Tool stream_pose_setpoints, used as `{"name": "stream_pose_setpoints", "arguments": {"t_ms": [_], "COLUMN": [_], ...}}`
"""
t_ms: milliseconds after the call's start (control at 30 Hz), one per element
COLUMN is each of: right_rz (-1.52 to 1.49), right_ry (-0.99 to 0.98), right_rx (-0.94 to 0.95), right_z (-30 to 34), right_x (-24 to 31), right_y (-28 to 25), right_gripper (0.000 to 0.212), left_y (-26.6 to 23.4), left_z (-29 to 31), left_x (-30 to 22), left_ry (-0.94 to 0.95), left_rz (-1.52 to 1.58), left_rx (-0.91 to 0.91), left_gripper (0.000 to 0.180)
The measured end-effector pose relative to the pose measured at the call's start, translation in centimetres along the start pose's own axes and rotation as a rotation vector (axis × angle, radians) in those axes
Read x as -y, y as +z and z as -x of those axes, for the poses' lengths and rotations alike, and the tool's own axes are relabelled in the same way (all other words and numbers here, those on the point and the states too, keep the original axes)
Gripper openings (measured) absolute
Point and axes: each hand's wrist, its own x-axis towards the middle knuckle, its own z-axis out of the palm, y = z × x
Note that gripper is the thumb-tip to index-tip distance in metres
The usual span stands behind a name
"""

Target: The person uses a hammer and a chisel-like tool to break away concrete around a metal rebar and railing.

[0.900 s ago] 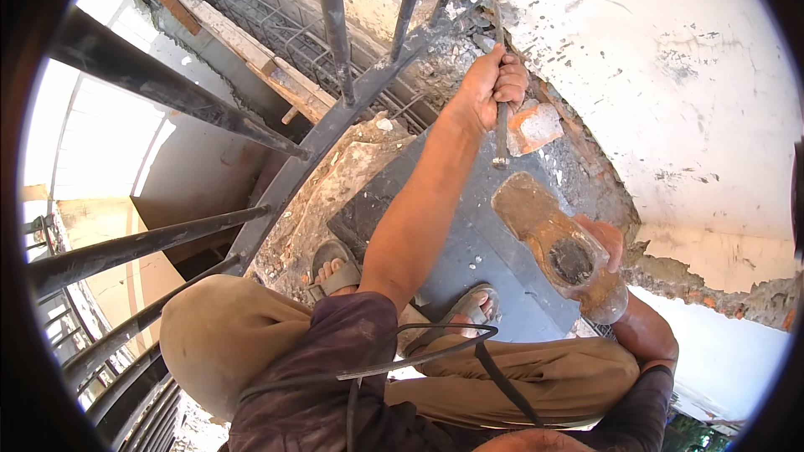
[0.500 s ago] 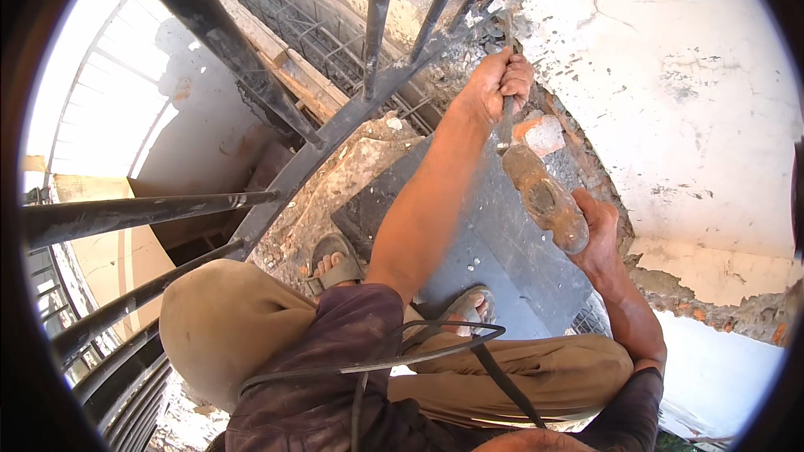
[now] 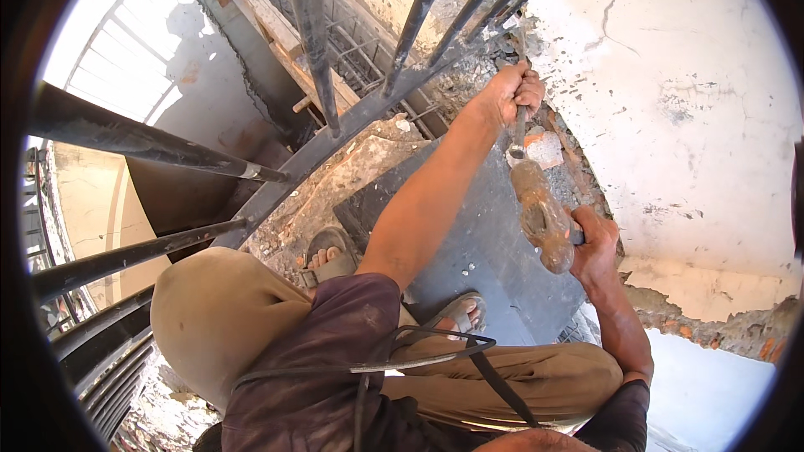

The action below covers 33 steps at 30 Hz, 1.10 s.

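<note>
My left hand (image 3: 517, 94) is closed around a metal chisel (image 3: 518, 141), whose far end points into the broken masonry at the foot of the wall. My right hand (image 3: 596, 244) grips the short visible part of a hammer's handle. The heavy, rust-brown hammer head (image 3: 543, 211) lies in line with the chisel, one face close to its near end. Whether the two touch is unclear. Beside the chisel sits a broken orange brick piece (image 3: 545, 151) with pale mortar on it.
A dark metal railing (image 3: 306, 163) with thick bars curves along the left. Beyond it are exposed rebar (image 3: 356, 46) and wooden planks (image 3: 280, 21). The cracked white wall (image 3: 670, 117) stands right. My sandalled feet (image 3: 462, 313) rest near a grey sheet (image 3: 469, 209).
The view has shifted slightly. The hammer head has turned a little more upright, and more of its handle shows by my right hand. My left hand keeps its hold on the chisel.
</note>
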Motion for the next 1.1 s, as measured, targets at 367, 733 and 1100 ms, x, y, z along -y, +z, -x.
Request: {"name": "stream_pose_setpoints", "arguments": {"t_ms": [367, 733, 1100], "right_rz": [0.085, 0.128, 0.135], "right_ry": [-0.097, -0.019, 0.014], "right_rx": [0.017, -0.010, -0.010], "right_z": [-0.4, -0.9, -0.9], "right_x": [1.6, 0.9, 0.9], "right_y": [0.1, -1.4, -0.9], "right_gripper": [0.024, 0.020, 0.023], "left_y": [1.8, 1.4, 1.2], "left_z": [-0.7, -1.5, -1.5], "left_x": [1.5, 1.4, 1.8], "left_ry": [0.077, 0.056, 0.034], "left_rz": [0.005, 0.025, -0.029], "left_rx": [-0.067, -0.049, -0.056], "left_gripper": [0.049, 0.049, 0.047]}}
